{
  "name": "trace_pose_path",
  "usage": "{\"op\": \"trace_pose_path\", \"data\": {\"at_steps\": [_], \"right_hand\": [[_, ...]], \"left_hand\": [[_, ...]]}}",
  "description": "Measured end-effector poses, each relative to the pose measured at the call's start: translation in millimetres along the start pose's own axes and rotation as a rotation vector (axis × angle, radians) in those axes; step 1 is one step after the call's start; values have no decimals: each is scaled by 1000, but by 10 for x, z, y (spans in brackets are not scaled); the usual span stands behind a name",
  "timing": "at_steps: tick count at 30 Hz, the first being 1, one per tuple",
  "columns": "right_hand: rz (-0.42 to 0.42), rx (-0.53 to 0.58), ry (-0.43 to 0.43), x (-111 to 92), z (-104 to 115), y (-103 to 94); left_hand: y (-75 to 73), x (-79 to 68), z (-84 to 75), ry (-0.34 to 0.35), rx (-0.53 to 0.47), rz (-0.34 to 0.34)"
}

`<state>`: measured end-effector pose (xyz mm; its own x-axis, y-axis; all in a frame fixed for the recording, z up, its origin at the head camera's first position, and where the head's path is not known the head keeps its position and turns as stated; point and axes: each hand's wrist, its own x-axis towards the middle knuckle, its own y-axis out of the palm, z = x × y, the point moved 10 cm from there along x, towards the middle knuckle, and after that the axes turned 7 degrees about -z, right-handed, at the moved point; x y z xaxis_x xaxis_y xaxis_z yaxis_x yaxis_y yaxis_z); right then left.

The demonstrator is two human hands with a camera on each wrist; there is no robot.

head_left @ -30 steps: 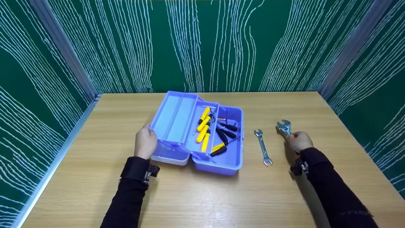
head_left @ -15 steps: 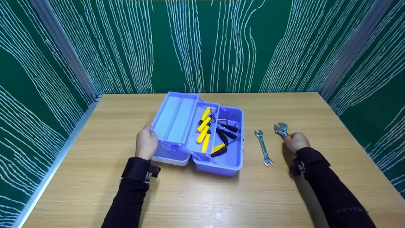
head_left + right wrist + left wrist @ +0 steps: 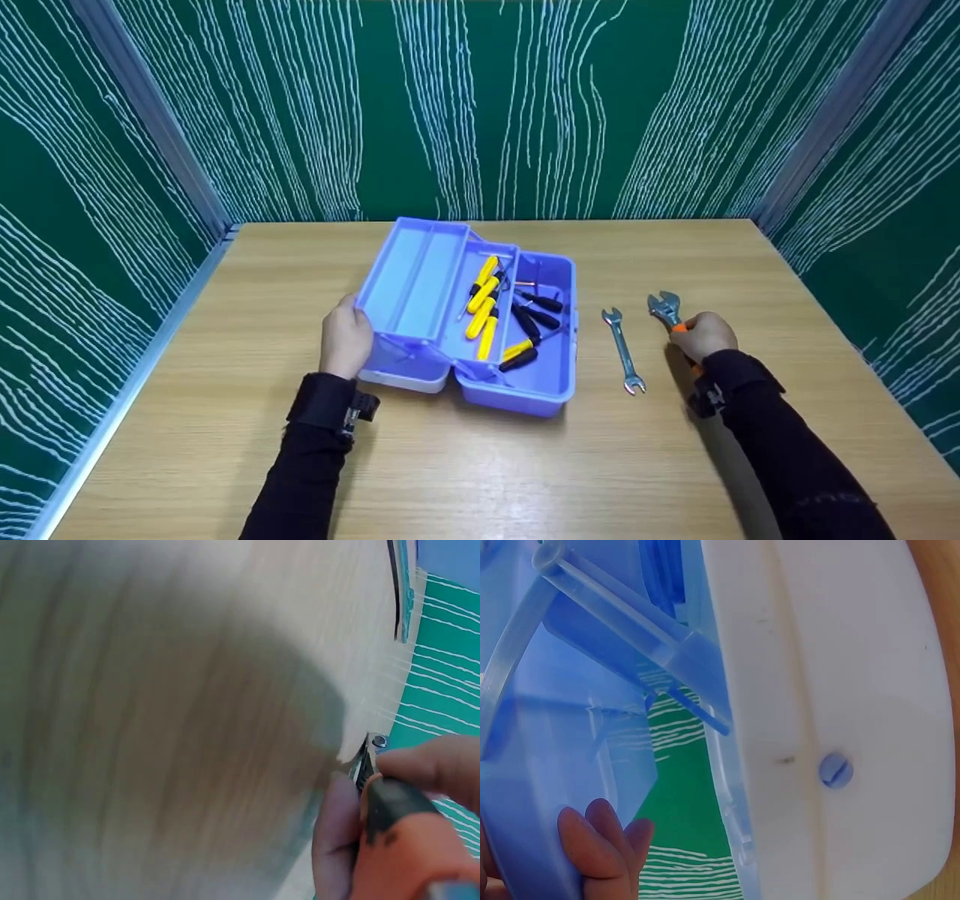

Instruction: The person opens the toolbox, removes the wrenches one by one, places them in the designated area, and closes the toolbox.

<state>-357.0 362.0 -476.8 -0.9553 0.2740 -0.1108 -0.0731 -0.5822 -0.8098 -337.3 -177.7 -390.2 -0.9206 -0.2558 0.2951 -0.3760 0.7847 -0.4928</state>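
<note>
A lilac plastic toolbox [image 3: 553, 382] stands unfolded on the table, its tiered trays swung out to the left. My left hand [image 3: 346, 337] grips the outer edge of the upper tray [image 3: 412, 281]; in the left wrist view the fingers [image 3: 604, 851] curl round the translucent blue wall, beside the white lid [image 3: 855, 667]. Further right, my right hand [image 3: 705, 337] holds an adjustable wrench [image 3: 665, 307] by its orange handle [image 3: 412, 855], the steel head pointing away and to the left. A double open-ended wrench [image 3: 623, 351] lies between the toolbox and the right hand.
Several yellow-and-black screwdrivers [image 3: 484, 315] lie in the middle tray. Black-handled tools [image 3: 541, 301] and another yellow handle fill part of the deep compartment. Green walls [image 3: 480, 112] with white wavy lines enclose the wooden table [image 3: 480, 480] at the back and sides.
The adjustable wrench has shifted slightly left with my right hand, and its head has turned a little. The left hand and toolbox have stayed in place.
</note>
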Motion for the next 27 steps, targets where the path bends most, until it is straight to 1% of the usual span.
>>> {"op": "trace_pose_path", "data": {"at_steps": [4, 11, 14, 18, 23, 27], "right_hand": [[0, -19, 22, -17, -29, 15], [80, 12, 97, -20, -115, 83], [74, 17, 76, -15, -104, 80], [34, 14, 43, -18, -74, 52], [28, 30, 66, -24, -82, 53], [20, 38, 95, -37, -48, 1]], "left_hand": [[12, 1, 11, -6, 1, 11], [18, -1, 15, -1, 0, 10], [9, -1, 13, 5, 12, 2], [0, 2, 13, 3, 24, -1], [-3, 8, 22, -14, 21, 7], [1, 9, 30, -29, 14, 18]]}}
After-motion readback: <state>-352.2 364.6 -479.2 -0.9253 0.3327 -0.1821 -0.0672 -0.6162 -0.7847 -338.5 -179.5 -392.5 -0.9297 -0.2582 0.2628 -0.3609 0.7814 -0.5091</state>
